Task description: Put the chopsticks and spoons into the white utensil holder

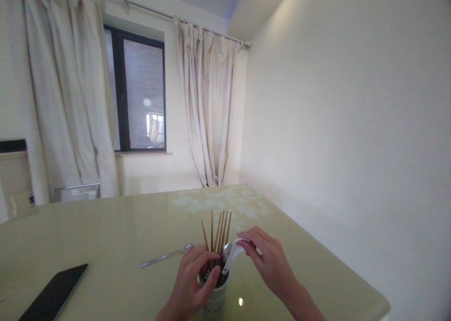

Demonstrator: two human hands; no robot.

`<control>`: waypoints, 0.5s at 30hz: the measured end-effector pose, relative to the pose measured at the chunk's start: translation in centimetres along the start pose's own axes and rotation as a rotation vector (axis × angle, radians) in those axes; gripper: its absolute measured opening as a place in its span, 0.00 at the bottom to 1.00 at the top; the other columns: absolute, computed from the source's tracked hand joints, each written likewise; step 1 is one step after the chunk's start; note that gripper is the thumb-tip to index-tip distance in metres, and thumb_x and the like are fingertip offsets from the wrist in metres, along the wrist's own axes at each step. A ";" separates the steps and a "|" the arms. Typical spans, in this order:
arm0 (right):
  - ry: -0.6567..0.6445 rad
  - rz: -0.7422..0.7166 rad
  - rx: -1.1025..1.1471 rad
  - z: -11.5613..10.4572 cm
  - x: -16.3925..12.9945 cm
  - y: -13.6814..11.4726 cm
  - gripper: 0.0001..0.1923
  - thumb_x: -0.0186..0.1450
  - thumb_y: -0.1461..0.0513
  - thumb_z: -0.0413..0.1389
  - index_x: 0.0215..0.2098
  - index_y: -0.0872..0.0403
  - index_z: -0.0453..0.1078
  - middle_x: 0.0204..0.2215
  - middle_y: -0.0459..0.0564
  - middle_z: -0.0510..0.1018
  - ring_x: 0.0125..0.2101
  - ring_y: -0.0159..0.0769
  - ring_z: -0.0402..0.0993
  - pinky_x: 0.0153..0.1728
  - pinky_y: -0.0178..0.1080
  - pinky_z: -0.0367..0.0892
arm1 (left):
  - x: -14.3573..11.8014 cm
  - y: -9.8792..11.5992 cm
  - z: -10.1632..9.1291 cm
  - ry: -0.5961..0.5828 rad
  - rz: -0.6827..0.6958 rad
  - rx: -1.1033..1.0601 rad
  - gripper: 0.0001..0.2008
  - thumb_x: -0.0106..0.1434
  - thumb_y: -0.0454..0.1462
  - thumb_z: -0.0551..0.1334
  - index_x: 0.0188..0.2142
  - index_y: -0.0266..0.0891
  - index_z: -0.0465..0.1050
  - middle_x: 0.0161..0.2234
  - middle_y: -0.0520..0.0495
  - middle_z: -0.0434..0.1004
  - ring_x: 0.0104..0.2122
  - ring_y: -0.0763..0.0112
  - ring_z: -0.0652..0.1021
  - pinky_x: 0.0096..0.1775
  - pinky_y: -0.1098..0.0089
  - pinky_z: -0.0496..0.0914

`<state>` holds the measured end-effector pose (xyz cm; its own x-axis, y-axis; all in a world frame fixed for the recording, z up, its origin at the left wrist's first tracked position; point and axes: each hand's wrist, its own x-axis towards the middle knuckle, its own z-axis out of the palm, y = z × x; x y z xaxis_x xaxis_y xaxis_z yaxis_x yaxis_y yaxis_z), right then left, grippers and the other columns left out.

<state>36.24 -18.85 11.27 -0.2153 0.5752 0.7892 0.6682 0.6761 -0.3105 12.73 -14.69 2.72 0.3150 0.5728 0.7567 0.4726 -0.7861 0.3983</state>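
Hands at a utensil holder, low centre of the frame

The left hand (pixel 192 278) wraps its fingers around the utensil holder (pixel 214 297) on the desk (pixel 105 236), steadying it; the right hand (pixel 271 262) pinches a white spoon (pixel 232 257) whose bowl dips into the holder beside upright chopsticks (pixel 218 229). Seating the spoon seems the step in hand; it needs a clear gap. The holder's base is cut off and its contents are hard to make out.

My white spoon (pixel 233 256) is glossy and slants with its handle down into the holder's dark mouth; the pale cutlery holder (pixel 215 298) stands upright on the table's near edge; thin brown chopsticks (pixel 219 231) fan upward out of it, tips apart.
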 end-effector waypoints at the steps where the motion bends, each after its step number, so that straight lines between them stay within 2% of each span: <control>1: -0.014 0.002 -0.002 0.3 -0.1 -0.1 0.17 0.80 0.52 0.53 0.43 0.51 0.79 0.33 0.49 0.83 0.34 0.36 0.82 0.37 0.35 0.75 | 0.1 0.1 0.0 -0.012 -0.011 0.000 0.13 0.73 0.46 0.60 0.42 0.46 0.82 0.31 0.49 0.80 0.34 0.64 0.80 0.50 0.59 0.72; 4: -0.073 0.016 -0.006 1.1 -0.3 -0.7 0.19 0.80 0.51 0.51 0.43 0.51 0.80 0.34 0.49 0.83 0.35 0.37 0.82 0.38 0.36 0.75 | 0.5 0.5 -0.2 -0.043 -0.033 0.004 0.14 0.74 0.46 0.59 0.40 0.45 0.82 0.30 0.50 0.79 0.33 0.65 0.79 0.49 0.61 0.70; 9: -0.141 -0.003 -0.012 1.8 -0.3 -1.2 0.22 0.81 0.50 0.49 0.45 0.52 0.80 0.36 0.51 0.84 0.35 0.37 0.82 0.39 0.36 0.76 | 0.8 1.0 -0.4 -0.068 -0.013 0.017 0.17 0.75 0.43 0.57 0.32 0.44 0.79 0.28 0.50 0.77 0.32 0.67 0.77 0.44 0.64 0.68; 12: -0.094 -0.003 -0.006 1.6 -0.3 -0.9 0.20 0.81 0.50 0.49 0.44 0.51 0.80 0.35 0.50 0.84 0.36 0.37 0.82 0.39 0.36 0.75 | 0.7 0.9 -0.4 -0.062 0.009 0.019 0.18 0.76 0.41 0.56 0.30 0.43 0.77 0.28 0.50 0.77 0.32 0.67 0.77 0.44 0.64 0.68; 15: 0.019 0.031 0.018 1.0 -0.1 -0.2 0.18 0.80 0.51 0.52 0.43 0.52 0.79 0.34 0.50 0.83 0.34 0.37 0.82 0.37 0.35 0.75 | 0.6 0.6 -0.2 -0.043 0.029 0.006 0.16 0.76 0.39 0.55 0.33 0.43 0.77 0.29 0.50 0.77 0.33 0.67 0.77 0.44 0.64 0.68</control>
<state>35.44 -18.57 10.74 -0.1812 0.5876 0.7886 0.6617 0.6661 -0.3442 13.04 -14.83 3.51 0.3638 0.5595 0.7447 0.4674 -0.8012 0.3736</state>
